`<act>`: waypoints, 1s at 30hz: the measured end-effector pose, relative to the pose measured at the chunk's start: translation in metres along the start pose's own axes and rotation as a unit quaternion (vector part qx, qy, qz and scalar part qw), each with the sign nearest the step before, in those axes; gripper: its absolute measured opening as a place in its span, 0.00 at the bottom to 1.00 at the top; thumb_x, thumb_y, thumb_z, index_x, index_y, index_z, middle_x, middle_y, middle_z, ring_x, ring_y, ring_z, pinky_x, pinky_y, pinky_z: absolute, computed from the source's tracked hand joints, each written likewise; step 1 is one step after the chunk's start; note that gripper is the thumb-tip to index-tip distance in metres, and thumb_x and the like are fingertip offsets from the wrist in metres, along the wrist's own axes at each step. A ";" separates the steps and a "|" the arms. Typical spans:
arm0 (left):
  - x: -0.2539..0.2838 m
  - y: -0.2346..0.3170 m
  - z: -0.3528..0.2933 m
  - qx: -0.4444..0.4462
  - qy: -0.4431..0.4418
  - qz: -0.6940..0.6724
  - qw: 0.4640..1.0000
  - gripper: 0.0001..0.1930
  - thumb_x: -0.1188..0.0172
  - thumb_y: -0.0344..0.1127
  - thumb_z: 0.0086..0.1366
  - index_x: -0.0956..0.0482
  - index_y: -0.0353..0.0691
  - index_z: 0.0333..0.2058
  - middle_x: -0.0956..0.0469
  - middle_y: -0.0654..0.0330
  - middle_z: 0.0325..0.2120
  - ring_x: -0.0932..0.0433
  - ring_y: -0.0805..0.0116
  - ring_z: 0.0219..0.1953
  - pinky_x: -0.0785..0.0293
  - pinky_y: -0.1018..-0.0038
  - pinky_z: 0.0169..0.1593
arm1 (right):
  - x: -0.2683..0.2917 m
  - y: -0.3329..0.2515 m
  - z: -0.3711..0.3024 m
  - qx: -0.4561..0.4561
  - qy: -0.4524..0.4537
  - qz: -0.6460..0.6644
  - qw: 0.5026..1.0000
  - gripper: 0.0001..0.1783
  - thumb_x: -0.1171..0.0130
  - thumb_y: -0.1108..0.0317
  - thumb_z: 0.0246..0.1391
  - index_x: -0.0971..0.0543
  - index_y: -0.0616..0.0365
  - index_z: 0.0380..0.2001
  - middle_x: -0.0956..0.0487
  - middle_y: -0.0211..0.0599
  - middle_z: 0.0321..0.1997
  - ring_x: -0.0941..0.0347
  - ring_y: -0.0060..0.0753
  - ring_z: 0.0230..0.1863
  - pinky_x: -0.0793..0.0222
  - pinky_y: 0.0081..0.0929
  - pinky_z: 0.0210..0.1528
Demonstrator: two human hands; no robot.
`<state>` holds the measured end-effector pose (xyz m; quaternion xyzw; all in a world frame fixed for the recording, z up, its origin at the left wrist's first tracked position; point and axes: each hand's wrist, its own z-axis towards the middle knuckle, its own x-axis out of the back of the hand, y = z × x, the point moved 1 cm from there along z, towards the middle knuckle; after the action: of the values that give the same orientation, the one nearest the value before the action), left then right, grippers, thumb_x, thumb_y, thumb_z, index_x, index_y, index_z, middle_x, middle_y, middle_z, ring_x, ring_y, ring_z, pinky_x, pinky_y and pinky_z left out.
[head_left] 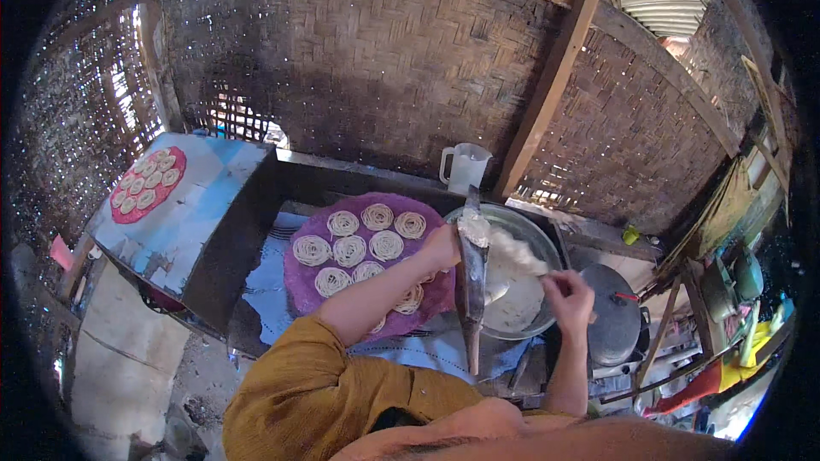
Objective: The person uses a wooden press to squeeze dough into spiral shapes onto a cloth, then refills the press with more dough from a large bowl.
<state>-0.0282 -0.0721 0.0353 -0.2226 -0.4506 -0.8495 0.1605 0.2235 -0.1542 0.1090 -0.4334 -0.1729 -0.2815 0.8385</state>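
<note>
My left hand (pixel 441 248) is closed around the side of a dark wooden press (pixel 472 286), a long beam with handles at both ends. White dough (pixel 473 228) fills the press's top opening. Beneath and beside it stands a wide metal basin (pixel 551 239) with white dough or flour inside. My right hand (pixel 570 297) is over the basin's right rim, fingers pinched near the end of a long whitish, dough-covered piece (pixel 517 252); what the fingers grip is unclear. Under my left forearm lies a round purple mat (pixel 299 294) bearing several coiled noodle-like rounds (pixel 349 250).
A translucent pitcher (pixel 467 167) stands behind the basin. At right sits a dark lidded pot (pixel 609 307). On the left, a blue-white box-like table (pixel 201 205) holds a red mat (pixel 120 215) with more coils. Blue cloth (pixel 269 290) lies under the purple mat. A woven wall rises behind.
</note>
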 end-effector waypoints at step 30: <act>0.043 -0.032 0.008 0.121 -0.008 -0.605 0.787 0.15 0.43 0.38 0.50 0.29 0.40 0.37 0.27 0.57 0.31 0.26 0.60 0.34 0.28 0.62 0.35 | 0.002 0.032 -0.003 -0.166 -0.021 -0.044 0.985 0.09 0.40 0.66 0.41 0.23 0.61 0.24 0.23 0.39 0.25 0.27 0.30 0.27 0.34 0.25 0.32</act>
<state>-0.0777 -0.0510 0.0392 0.1099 -0.5937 -0.7092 -0.3639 0.2454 -0.1427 0.0879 -0.5646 -0.1602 -0.3336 0.7377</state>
